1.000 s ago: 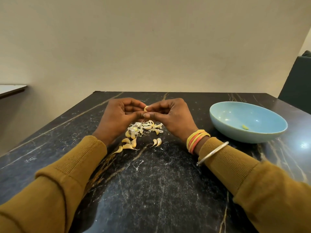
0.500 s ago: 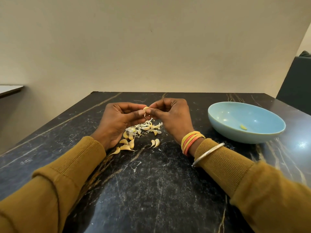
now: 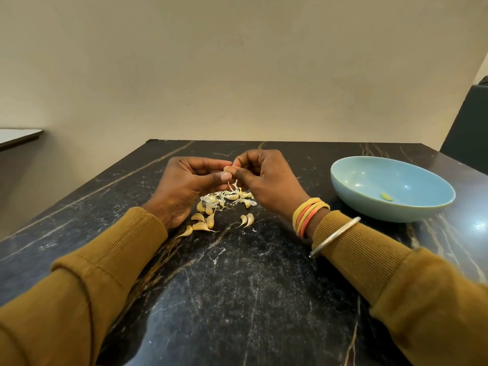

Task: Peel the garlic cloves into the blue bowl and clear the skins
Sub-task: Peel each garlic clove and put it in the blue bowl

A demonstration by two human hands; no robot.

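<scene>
Left hand (image 3: 184,188) and right hand (image 3: 266,180) pinch one garlic clove (image 3: 227,169) in their fingers, above the desk (image 3: 237,299) left of the blue bowl (image 3: 369,178), and it looks light, slick and papery-skinned, so grip its ends.

The black marble-look tabletop (image 3: 237,299) is polished and glossy, veined gold and white. The round pale-blue bowl (image 3: 369,207) looks smooth, glazed and softly shiny. The mustard ribbed knit sleeves (image 3: 126,239) are matt cloth. The thin silver metal bangle (image 3: 340,233) gleams. The loose whitish garlic skins (image 3: 211,199) look papery and dry.
</scene>
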